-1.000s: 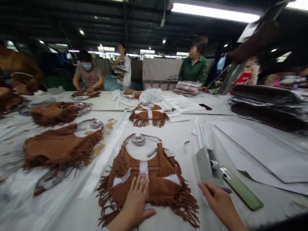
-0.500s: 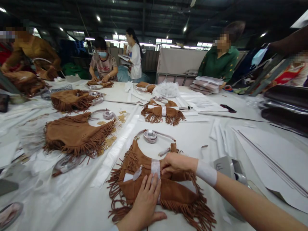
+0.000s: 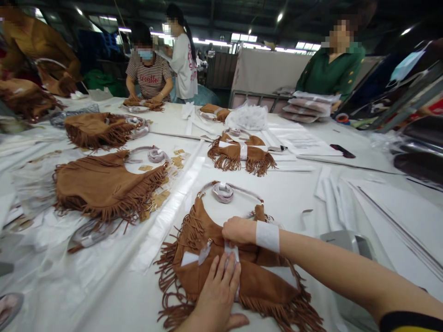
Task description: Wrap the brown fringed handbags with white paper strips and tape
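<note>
A brown suede fringed handbag (image 3: 263, 288) lies flat in front of me, partly folded. A white strip (image 3: 231, 251) runs across its middle. My left hand (image 3: 219, 286) rests flat on the bag and the strip, fingers stretched out. Curled at the strip's upper end is my right hand (image 3: 239, 229), with a white band (image 3: 267, 236) around its wrist; the fingertips are partly hidden. White sheet material (image 3: 282, 275) shows in the bag's folds. A wrapped, coiled strap (image 3: 222, 192) lies inside the loop of the handle (image 3: 240, 188).
Another strapped fringed bag (image 3: 244, 151) lies beyond, and more brown bags (image 3: 104, 186) are at left. A grey tape dispenser (image 3: 349, 249) stands by my right forearm. A phone (image 3: 342, 151) and stacked packages (image 3: 308, 107) are farther off. Several co-workers (image 3: 150, 76) stand around the table.
My right hand has moved up along the strip to its upper end near the bag's top edge. The left hand stays flat on the bag. The view has shifted slightly.
</note>
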Demonstrator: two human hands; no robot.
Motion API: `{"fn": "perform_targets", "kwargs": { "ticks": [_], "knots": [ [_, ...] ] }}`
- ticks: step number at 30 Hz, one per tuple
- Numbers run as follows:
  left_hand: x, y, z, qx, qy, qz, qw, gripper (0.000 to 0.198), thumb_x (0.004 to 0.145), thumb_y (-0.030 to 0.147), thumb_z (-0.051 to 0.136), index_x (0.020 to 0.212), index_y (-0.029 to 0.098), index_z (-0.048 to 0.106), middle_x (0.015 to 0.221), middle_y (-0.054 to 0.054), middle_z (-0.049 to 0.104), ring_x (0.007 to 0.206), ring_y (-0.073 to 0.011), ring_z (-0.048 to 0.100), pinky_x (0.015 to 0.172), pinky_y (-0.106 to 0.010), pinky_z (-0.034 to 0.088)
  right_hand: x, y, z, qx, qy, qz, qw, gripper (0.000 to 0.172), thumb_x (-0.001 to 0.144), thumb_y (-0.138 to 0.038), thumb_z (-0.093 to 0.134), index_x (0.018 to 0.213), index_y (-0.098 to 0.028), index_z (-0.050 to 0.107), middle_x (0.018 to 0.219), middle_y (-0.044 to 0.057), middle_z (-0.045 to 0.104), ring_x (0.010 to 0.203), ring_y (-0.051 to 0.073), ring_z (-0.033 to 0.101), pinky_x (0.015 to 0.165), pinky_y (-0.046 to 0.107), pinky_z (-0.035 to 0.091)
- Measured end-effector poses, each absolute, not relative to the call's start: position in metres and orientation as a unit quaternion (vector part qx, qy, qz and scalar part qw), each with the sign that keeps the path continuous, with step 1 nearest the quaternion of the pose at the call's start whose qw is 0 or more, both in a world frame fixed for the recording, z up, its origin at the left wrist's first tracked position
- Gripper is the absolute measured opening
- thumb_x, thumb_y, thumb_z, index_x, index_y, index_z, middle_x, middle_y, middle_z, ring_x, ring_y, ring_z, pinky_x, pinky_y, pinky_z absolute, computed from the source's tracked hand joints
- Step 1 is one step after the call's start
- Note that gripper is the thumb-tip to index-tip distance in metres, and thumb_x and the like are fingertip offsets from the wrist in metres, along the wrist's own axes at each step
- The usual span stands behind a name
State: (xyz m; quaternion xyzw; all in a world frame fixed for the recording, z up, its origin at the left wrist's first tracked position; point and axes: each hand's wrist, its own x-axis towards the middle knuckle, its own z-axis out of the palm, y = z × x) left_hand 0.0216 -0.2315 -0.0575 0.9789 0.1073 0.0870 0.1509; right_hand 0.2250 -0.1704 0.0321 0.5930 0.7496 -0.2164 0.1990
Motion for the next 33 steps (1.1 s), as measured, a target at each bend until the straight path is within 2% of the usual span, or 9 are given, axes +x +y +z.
{"fn": "perform_targets", "kwargs": {
  "ticks": [8, 14, 16, 19, 21, 24, 26, 29, 33],
  "knots": [
    [0.023, -0.232, -0.063, 0.981, 0.106, 0.091, 0.132, 0.114, 0.074, 0.077, 0.055, 0.152, 0.01, 0.005, 0.158, -0.018, 0.002, 0.145, -0.0387, 0.008, 0.115, -0.055, 0.018, 0.239, -0.158, 0.018, 0.602, 0.75, -0.207, 0.176, 0.027, 0.081, -0.037, 0.069, 0.067, -0.014, 0.068, 0.07, 0.009, 0.068, 0.067, 0.019, 0.061, 0.062, 0.028, 0.044],
    [0.024, -0.23, -0.064, 0.983, 0.097, 0.087, 0.13, 0.115, 0.073, 0.076, 0.057, 0.152, 0.01, 0.005, 0.158, -0.018, 0.002, 0.145, -0.039, 0.009, 0.115, -0.054, 0.019, 0.281, -0.142, 0.017, 0.66, 0.711, -0.208, 0.123, 0.035, 0.067, -0.05, 0.08, 0.064, -0.016, 0.068, 0.059, 0.004, 0.064, 0.054, 0.016, 0.056, 0.053, 0.025, 0.036],
    [0.024, -0.229, -0.065, 0.983, 0.095, 0.085, 0.13, 0.116, 0.073, 0.077, 0.056, 0.152, 0.01, 0.004, 0.158, -0.018, 0.002, 0.145, -0.0392, 0.01, 0.115, -0.054, 0.02, 0.293, -0.149, 0.027, 0.7, 0.686, -0.178, 0.084, 0.034, 0.074, -0.049, 0.075, 0.069, -0.016, 0.068, 0.064, 0.007, 0.066, 0.06, 0.018, 0.059, 0.056, 0.026, 0.036],
    [0.025, -0.229, -0.068, 0.984, 0.087, 0.089, 0.13, 0.116, 0.073, 0.078, 0.055, 0.152, 0.01, 0.004, 0.158, -0.019, 0.002, 0.145, -0.0397, 0.01, 0.114, -0.054, 0.022, 0.286, -0.176, 0.039, 0.748, 0.65, -0.131, 0.007, 0.038, 0.096, -0.043, 0.048, 0.079, -0.015, 0.068, 0.076, 0.011, 0.069, 0.07, 0.02, 0.062, 0.063, 0.027, 0.038],
    [0.026, -0.229, -0.068, 0.984, 0.085, 0.091, 0.13, 0.116, 0.073, 0.078, 0.055, 0.152, 0.01, 0.003, 0.158, -0.019, 0.003, 0.145, -0.0401, 0.01, 0.114, -0.055, 0.022, 0.265, -0.197, 0.037, 0.755, 0.642, -0.128, -0.041, 0.042, 0.101, -0.036, 0.033, 0.083, -0.016, 0.066, 0.079, 0.009, 0.07, 0.071, 0.017, 0.062, 0.065, 0.026, 0.04],
    [0.025, -0.229, -0.068, 0.983, 0.085, 0.084, 0.137, 0.117, 0.073, 0.076, 0.057, 0.152, 0.009, 0.003, 0.157, -0.02, 0.005, 0.144, -0.0405, 0.01, 0.114, -0.057, 0.022, 0.226, -0.221, 0.016, 0.746, 0.644, -0.139, -0.096, 0.035, 0.101, -0.029, 0.031, 0.096, -0.018, 0.064, 0.086, 0.006, 0.071, 0.078, 0.016, 0.065, 0.071, 0.024, 0.045],
    [0.024, -0.229, -0.069, 0.983, 0.08, 0.079, 0.145, 0.117, 0.073, 0.075, 0.058, 0.152, 0.008, 0.002, 0.157, -0.022, 0.007, 0.144, -0.0407, 0.01, 0.114, -0.058, 0.023, 0.208, -0.229, -0.003, 0.745, 0.641, -0.135, -0.122, 0.03, 0.099, -0.023, 0.034, 0.112, -0.016, 0.06, 0.104, 0.011, 0.07, 0.097, 0.019, 0.064, 0.087, 0.03, 0.047],
    [0.022, -0.227, -0.075, 0.982, 0.055, 0.065, 0.167, 0.112, 0.077, 0.071, 0.058, 0.151, 0.006, 0.003, 0.156, -0.024, 0.009, 0.144, -0.0414, 0.011, 0.114, -0.058, 0.027, 0.2, -0.234, -0.026, 0.746, 0.638, -0.12, -0.148, 0.036, 0.096, -0.017, 0.034, 0.127, -0.014, 0.052, 0.127, 0.016, 0.06, 0.121, 0.023, 0.054, 0.106, 0.044, 0.038],
    [0.022, -0.215, -0.067, 0.976, 0.024, -0.034, 0.216, 0.085, 0.087, 0.059, 0.052, 0.152, 0.019, 0.016, 0.155, -0.019, 0.022, 0.142, -0.0389, 0.023, 0.111, -0.06, 0.034, 0.201, -0.238, -0.038, 0.736, 0.652, -0.068, -0.17, 0.036, 0.095, -0.015, 0.035, 0.125, -0.018, 0.055, 0.121, 0.013, 0.064, 0.116, 0.023, 0.058, 0.105, 0.046, 0.043]
  ]
}}
